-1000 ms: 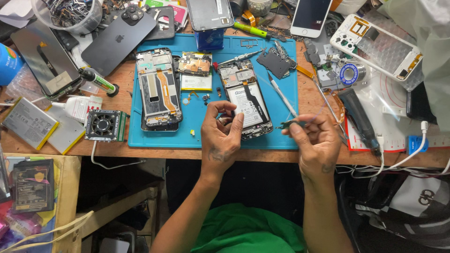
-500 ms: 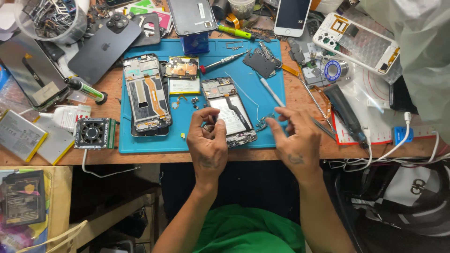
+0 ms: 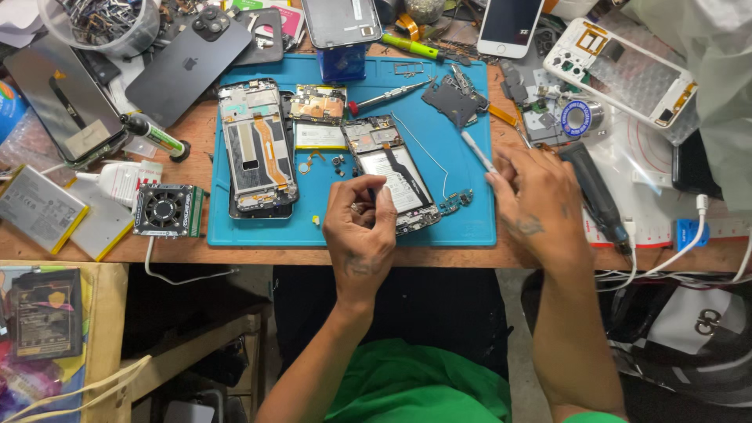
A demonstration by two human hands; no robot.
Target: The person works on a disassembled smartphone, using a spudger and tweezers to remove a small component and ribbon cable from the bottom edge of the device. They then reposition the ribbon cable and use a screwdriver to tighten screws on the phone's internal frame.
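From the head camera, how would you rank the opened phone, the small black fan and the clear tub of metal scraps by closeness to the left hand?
1. Opened phone: under the left hand, on the blue mat.
2. Small black fan: left of the mat, at the table's front edge.
3. Clear tub of metal scraps: far back left corner.

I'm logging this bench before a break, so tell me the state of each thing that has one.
Opened phone: back off, insides showing, flat on the blue mat.
Second phone: back off, flat.
Left hand: fingertips pinched over the opened phone.
Right hand: resting at the mat's edge, on a white tool.
Small fan: cable attached.
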